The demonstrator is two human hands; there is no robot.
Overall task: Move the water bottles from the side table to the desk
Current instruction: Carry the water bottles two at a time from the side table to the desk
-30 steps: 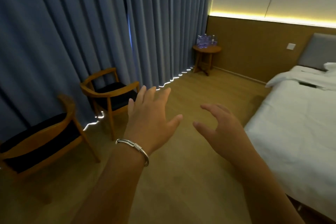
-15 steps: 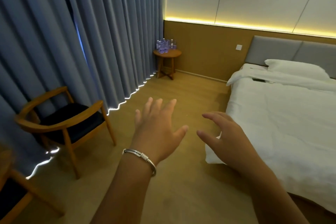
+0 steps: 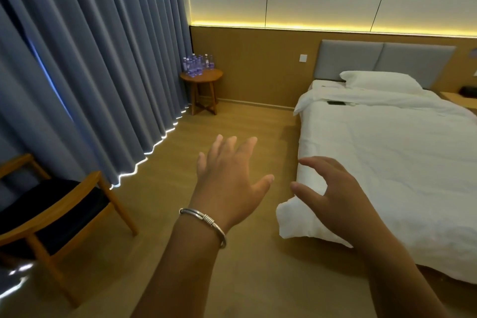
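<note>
The wooden floor (image 3: 232,124) runs as an open lane from the hands up to 12 o'clock, between the curtain hem on one side and the edge of the bed on the other. At the far end of this lane, near 11 o'clock, the round side table (image 3: 201,76) stands in the corner, just beside the curtain (image 3: 103,59) and close to the wood wall panel (image 3: 258,64). The water bottles (image 3: 197,66) stand upright in a tight group on its top, toward the back edge; their number I cannot tell.

The left hand (image 3: 228,184) is held out in the middle of the view, palm down, fingers straight and spread wide, holding nothing. A silver bracelet (image 3: 206,223) sits on its wrist. The right hand (image 3: 333,195) is at 3 o'clock from it, well apart from any object, fingers loosely bent and open, thumb out, also holding nothing.

The bed (image 3: 387,162) with white cover fills the side from 1 to 4 o'clock; its near corner hangs down just below the right hand and narrows the lane there. A pillow (image 3: 379,81) lies at the grey headboard (image 3: 382,59), and a small dark flat object (image 3: 336,103) lies on the cover. A wooden chair (image 3: 51,214) with dark seat stands at 8 o'clock, against the curtain.
</note>
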